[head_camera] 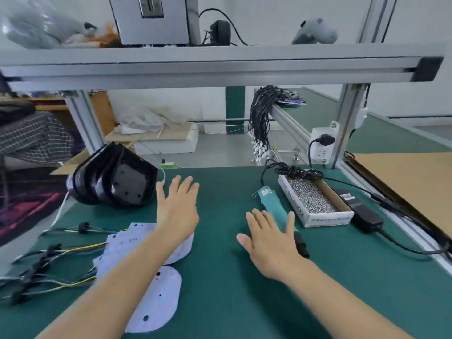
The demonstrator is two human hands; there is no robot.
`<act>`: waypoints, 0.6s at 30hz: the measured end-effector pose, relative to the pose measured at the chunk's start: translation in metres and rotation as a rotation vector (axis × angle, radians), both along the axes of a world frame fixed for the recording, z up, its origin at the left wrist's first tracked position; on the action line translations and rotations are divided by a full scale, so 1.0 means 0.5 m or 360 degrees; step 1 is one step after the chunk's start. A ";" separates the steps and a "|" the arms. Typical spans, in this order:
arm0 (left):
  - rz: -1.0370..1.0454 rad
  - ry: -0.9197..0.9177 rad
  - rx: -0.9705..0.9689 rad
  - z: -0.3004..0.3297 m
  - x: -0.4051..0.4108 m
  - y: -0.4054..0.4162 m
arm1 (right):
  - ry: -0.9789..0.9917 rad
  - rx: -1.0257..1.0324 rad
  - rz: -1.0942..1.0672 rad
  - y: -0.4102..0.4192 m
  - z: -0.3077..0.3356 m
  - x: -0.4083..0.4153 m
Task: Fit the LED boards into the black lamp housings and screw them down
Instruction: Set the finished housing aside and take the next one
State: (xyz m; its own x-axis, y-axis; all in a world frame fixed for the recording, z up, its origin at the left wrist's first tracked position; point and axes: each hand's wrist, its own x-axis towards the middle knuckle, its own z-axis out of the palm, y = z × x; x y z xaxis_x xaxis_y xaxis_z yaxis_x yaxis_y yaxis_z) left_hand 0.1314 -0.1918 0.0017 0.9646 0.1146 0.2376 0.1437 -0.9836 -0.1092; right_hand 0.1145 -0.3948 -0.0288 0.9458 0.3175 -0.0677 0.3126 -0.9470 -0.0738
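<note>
Green matting covers the bench [220, 277] in front of you, and both your hands float above it with fingers spread and nothing held. Your left hand [177, 209] is stretched out flat just right of the black lamp housings [115, 179], which lie nested in a tipped stack at the bench's far left edge. Your right hand [271, 241] is splayed just beside the teal electric screwdriver [272, 204] lying on the mat; whether your fingers touch it cannot be told.

Under your left forearm the white LED boards [161, 297] lie in a loose overlapping pile, with coloured wires [73, 250] trailing off to the left. Right of the screwdriver sits an open cardboard box of screws [315, 199], and beyond that a black power adapter [359, 209] with its cable running off the right edge.

An aluminium shelf [220, 67] spans overhead on slotted posts, carrying a grey box and some plastic bags. A bundle of black cables [261, 118] hangs from a rail behind the bench, next to a white wall socket [322, 145] with a plug in it. Bare cardboard lies on the next bench to the right.
</note>
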 end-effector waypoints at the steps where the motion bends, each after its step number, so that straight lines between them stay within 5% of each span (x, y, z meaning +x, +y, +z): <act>1: 0.0077 0.0025 0.0157 0.006 0.007 0.048 | 0.0016 -0.0035 0.0038 0.012 -0.004 -0.003; 6: 0.0343 0.0406 0.0682 0.001 0.016 0.219 | 0.0051 -0.0184 0.0089 0.045 -0.018 -0.009; 9: 0.0309 0.0360 0.0797 -0.010 0.013 0.241 | 0.0040 -0.0188 0.0073 0.053 -0.016 -0.010; 15: 0.0149 0.0142 0.0772 0.004 0.010 0.221 | -0.0012 -0.0015 0.0073 0.074 0.009 -0.007; 18: 0.0019 0.0003 0.0581 0.037 -0.018 0.165 | 0.0124 0.0468 0.0154 0.095 0.027 -0.002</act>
State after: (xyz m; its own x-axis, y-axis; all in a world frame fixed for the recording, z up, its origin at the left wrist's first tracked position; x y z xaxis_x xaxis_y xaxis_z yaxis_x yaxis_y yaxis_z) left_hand 0.1225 -0.1091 0.0203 0.9642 0.0341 0.2631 0.1547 -0.8779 -0.4532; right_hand 0.1136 -0.3473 -0.0152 0.9059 0.4223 -0.0309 0.3826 -0.8477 -0.3676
